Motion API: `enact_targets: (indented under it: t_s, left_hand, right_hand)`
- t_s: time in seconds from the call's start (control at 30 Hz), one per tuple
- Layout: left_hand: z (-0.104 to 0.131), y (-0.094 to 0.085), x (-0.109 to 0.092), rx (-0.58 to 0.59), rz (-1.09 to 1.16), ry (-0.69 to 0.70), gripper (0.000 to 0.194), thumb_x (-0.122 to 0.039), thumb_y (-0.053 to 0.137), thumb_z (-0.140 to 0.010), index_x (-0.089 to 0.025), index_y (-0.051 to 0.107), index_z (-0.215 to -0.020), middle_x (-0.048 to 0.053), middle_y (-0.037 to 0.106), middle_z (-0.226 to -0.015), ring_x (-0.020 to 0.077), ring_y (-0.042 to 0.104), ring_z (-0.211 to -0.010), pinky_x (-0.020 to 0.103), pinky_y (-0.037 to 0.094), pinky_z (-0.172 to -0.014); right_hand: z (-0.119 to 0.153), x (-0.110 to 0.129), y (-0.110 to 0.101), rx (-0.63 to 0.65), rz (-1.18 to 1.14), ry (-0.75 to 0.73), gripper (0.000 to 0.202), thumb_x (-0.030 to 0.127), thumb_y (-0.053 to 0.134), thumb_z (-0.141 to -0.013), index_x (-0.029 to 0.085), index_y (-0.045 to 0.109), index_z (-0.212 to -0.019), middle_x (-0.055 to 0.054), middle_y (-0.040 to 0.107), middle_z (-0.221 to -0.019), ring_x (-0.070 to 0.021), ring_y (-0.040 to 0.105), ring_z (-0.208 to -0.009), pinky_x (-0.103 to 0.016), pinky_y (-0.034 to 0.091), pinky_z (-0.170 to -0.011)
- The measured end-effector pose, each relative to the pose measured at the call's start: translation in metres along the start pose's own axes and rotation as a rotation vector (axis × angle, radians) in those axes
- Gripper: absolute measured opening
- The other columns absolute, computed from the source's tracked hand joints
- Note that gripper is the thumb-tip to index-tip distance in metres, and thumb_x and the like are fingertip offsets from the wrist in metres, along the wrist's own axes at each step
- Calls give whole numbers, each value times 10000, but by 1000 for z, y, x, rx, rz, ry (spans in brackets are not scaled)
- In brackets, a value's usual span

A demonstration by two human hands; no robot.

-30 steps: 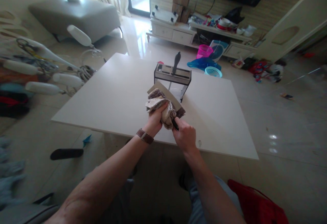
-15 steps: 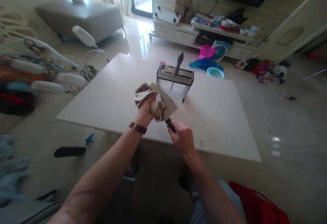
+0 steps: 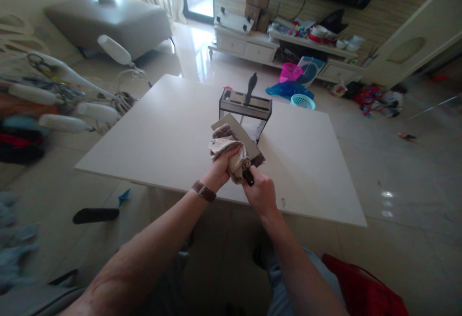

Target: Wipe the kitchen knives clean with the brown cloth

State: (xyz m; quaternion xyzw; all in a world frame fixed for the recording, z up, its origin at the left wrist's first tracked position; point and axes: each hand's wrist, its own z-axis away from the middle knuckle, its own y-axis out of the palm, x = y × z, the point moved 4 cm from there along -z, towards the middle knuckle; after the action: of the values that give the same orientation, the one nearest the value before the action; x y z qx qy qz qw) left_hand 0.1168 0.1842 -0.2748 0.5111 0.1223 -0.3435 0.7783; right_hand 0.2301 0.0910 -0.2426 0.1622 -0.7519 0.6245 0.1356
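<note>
In front of the knife block (image 3: 249, 110), I have left hand (image 3: 220, 168) clamped on cloth (image 3: 219, 145), right hand (image 3: 261, 191) gripping cleaver (image 3: 242, 133); wiping looks unfinished

A white table (image 3: 162, 128) carries a clear-sided knife stand (image 3: 245, 109), upright toward its far edge

the left forearm (image 3: 151, 232) reaches in from the lower left on a long diagonal, while the right forearm (image 3: 298, 256) rises more steeply from the lower right, the two converging toward the middle. the left hand (image 3: 221, 166) is closed in a grip, its thumb (image 3: 234, 151) laid on top and angled to the right. the right hand (image 3: 260, 188), just beside it and slightly lower, is curled into a fist.
</note>
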Motion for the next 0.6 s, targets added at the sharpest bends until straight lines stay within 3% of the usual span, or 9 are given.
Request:
enact_targets:
  t_s: [0.2, 0.47, 0.6]
  left_hand:
    - [0, -4, 8, -94, 17, 76, 316, -79, 885, -637, -173, 731, -896, 23, 774, -903, 159, 719, -755, 278, 611, -763]
    - [-16, -11, -27, -123, 89, 125, 257, -53, 838, -677, -175, 725, -873, 19, 773, -834, 167, 727, -727, 300, 630, -780]
    - [-21, -18, -43, -126, 69, 136, 243, -65, 833, -693, -170, 726, -885, 21, 777, -832, 158, 720, -698, 307, 638, -793]
  right_hand:
    - [2, 0, -2, 62, 106, 8, 114, 203, 625, -929, 210, 688, -1023, -70, 747, -886, -225, 690, -798, -283, 333, -632]
    - [1, 10, 5, 87, -12, -14, 175, 262, 616, -966, 215, 705, -1108, -100, 770, -975, -249, 717, -855, -297, 439, -702]
    - [1, 12, 10, 78, -239, -22, 211, 258, 636, -906, 211, 686, -1105, -77, 760, -931, -236, 716, -823, -303, 489, -730]
